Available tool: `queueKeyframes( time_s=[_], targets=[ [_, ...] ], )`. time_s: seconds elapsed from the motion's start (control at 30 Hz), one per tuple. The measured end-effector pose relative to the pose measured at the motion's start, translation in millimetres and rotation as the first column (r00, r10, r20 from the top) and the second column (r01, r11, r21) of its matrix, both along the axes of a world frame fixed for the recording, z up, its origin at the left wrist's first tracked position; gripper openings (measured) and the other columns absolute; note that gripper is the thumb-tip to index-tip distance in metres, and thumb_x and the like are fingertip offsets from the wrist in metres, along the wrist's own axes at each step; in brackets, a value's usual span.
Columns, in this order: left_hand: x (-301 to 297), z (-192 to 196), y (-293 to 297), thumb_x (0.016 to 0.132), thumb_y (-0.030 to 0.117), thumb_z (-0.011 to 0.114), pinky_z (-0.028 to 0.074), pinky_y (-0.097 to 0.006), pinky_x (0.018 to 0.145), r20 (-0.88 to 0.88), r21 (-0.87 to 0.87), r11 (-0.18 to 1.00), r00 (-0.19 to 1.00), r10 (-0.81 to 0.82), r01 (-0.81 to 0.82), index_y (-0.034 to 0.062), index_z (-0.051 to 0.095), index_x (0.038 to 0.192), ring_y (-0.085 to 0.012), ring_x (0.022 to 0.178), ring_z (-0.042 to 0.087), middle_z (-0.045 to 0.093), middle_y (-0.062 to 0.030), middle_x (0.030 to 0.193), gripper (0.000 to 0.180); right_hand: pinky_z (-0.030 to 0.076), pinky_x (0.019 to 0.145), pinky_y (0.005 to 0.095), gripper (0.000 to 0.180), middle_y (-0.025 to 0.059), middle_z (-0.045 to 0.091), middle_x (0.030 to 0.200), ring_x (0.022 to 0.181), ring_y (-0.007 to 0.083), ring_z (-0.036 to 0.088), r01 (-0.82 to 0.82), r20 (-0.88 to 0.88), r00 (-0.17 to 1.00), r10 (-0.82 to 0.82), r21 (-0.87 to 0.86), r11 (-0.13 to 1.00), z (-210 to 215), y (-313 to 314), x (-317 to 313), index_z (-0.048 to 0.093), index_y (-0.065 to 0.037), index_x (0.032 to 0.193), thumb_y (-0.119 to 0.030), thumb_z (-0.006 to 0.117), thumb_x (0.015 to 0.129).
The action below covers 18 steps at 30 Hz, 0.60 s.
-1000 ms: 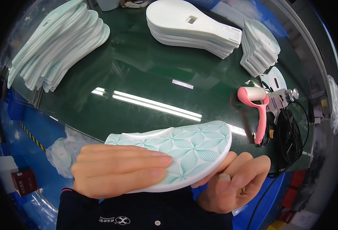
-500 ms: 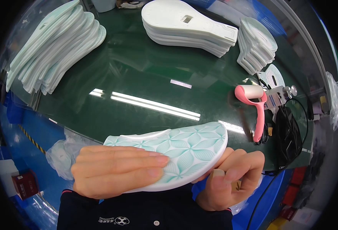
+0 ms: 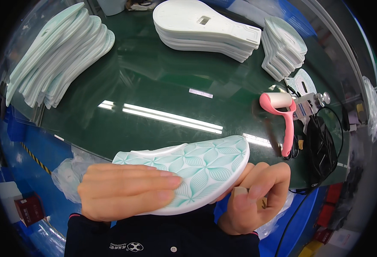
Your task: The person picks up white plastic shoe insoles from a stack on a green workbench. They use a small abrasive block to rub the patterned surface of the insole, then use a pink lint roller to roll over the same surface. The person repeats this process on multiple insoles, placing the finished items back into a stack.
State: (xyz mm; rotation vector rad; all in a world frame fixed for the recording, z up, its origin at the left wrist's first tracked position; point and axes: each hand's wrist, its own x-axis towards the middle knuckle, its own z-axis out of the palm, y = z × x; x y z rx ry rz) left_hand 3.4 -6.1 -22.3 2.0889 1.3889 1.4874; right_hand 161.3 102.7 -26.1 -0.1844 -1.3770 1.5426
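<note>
Sole in hand: one shoe sole with a mint leaf pattern on a white rim, held close to the body at 6 o'clock, its patterned face up and its toe end toward 3 o'clock.
Left hand: the left hand lies flat over the heel half of the sole, fingers together and pressed on the patterned face, thumb hidden beneath.
Right hand: the right hand is cupped under the toe end, fingers curled round its edge; a small tan object shows between the fingers, too hidden to name.
Progress: judging from the layout, this one sole is being worked by hand while the stacks wait; nothing marks any stack as finished or unfinished, so how much is done cannot be told.
Count, mint stack: one fanned stack of mint-edged soles at 10 o'clock, roughly ten pieces, exact number unclear.
Count, white stacks: one stack of large white midsoles at 12 o'clock, about five; one stack of smaller white pieces at 2 o'clock, number unclear.
Count, tools: one pink-handled roller at 3 o'clock on the green table; one black bag beside it.
</note>
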Motion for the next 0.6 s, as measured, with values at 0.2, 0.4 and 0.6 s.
queueKeyframes(
  time_s=[0.2, 0.4, 0.6],
  targets=[
    [10.3, -7.2, 11.4, 0.074, 0.011, 0.059, 0.052, -0.031, 0.051, 0.072, 0.149, 0.950, 0.961, 0.267, -0.275, 0.0012, 0.054, 0.071, -0.0253, 0.054, 0.062, 0.062, -0.0151, 0.065, 0.012, 0.052, 0.053, 0.0285, 0.020, 0.0153, 0.053, 0.073, 0.058, 0.0195, 0.059, 0.005, 0.022, 1.000, -0.004, -0.084, 0.996, -2.6, 9.1, 8.7, 0.036, 0.001, 0.085, 0.012, 0.048, 0.074],
    [-2.2, -15.5, -0.1, 0.076, 0.014, 0.058, 0.052, -0.032, 0.053, 0.188, 0.246, 0.914, 0.941, 0.282, -0.323, 0.0038, 0.051, 0.070, -0.0228, 0.054, 0.061, 0.060, -0.0122, 0.062, 0.014, 0.048, 0.055, 0.0238, 0.008, 0.0106, 0.054, 0.076, 0.064, 0.0161, 0.057, 0.388, 0.464, 0.824, -0.325, -0.045, 0.920, -40.8, 52.3, 30.1, 0.046, 0.001, 0.088, 0.000, 0.050, 0.081],
    [-4.0, -20.3, -3.7, 0.076, 0.011, 0.060, 0.053, -0.032, 0.059, 0.286, 0.328, 0.909, 0.944, 0.163, -0.256, 0.0011, 0.059, 0.075, -0.0247, 0.063, 0.064, 0.063, -0.0155, 0.072, 0.010, 0.036, 0.085, 0.0337, 0.015, 0.0074, 0.049, 0.106, 0.100, 0.0209, 0.046, 0.499, 0.546, 0.199, -0.814, 0.658, 0.564, -58.4, 72.9, 37.0, 0.061, -0.006, 0.092, -0.011, 0.058, 0.078]
  ],
)
